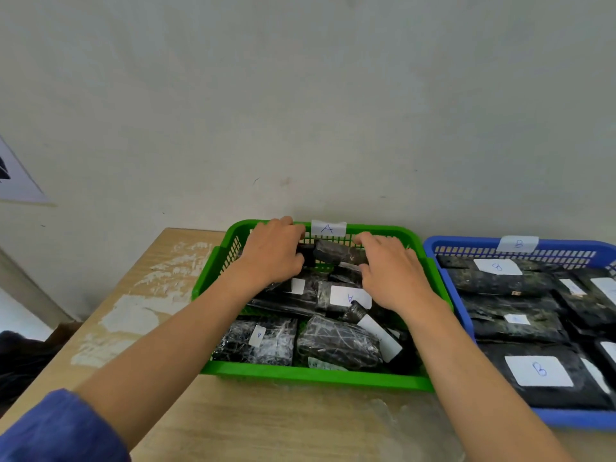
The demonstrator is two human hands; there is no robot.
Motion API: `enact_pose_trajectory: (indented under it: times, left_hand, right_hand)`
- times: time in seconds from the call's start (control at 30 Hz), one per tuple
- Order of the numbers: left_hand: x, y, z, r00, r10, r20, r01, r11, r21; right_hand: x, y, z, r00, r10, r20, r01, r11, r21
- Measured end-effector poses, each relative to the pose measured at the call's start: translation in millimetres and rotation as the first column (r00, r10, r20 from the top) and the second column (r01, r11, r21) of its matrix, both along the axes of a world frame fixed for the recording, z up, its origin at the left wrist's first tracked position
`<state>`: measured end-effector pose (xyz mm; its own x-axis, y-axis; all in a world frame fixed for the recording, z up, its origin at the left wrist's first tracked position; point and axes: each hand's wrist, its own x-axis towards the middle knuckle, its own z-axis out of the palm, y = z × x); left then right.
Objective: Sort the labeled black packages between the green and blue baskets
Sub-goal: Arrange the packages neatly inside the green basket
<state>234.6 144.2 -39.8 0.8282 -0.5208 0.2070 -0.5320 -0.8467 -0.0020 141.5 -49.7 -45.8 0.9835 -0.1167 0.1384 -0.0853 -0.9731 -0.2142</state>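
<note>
A green basket [310, 375] tagged "A" stands in the middle of the table, filled with several black packages bearing white labels. Both hands reach into its far end. My left hand [271, 253] and my right hand [390, 273] grip the two ends of one black package [336, 255] lying against the far wall. A package labelled "A" [346, 296] lies just below the hands. To the right, touching the green one, a blue basket [566, 420] tagged "B" holds several black packages, one with a large "B" label [538, 371].
The baskets rest on a worn wooden table [266, 425] pushed against a pale wall. A sheet of paper [16, 181] hangs on the wall at the left. The table's left edge drops off beside dark objects on the floor.
</note>
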Motion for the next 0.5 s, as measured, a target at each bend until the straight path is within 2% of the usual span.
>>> enact_pose_trajectory:
  times: [0.13,0.23,0.3,0.33,0.43,0.5]
  left_hand:
    - [2,0,-5,1.000,-0.001,0.028,0.000,1.000,0.019]
    - [2,2,-4,1.000,0.001,-0.010,-0.001,0.999,-0.043]
    - [1,3,-2,0.998,0.020,-0.061,-0.025,0.996,-0.080]
    - [1,4,-2,0.996,0.025,-0.081,-0.032,0.996,-0.083]
    - [-1,4,-1,0.997,0.011,-0.071,-0.016,0.998,-0.063]
    - [-2,3,1,1.000,-0.020,-0.006,0.019,0.999,-0.048]
  right_hand:
    - [2,-5,0,0.995,-0.057,-0.083,0.049,0.994,-0.096]
    - [1,-6,2,0.998,-0.067,-0.015,0.065,0.992,-0.109]
    - [-2,-9,4,0.997,-0.062,0.038,0.062,0.998,0.006]
    - [-4,-10,6,0.997,-0.056,0.047,0.050,0.993,0.111]
    - [-9,-11,19,0.993,-0.070,0.094,0.020,0.890,0.456]
    - [-17,-12,28,0.989,-0.091,0.117,0.013,0.837,0.547]
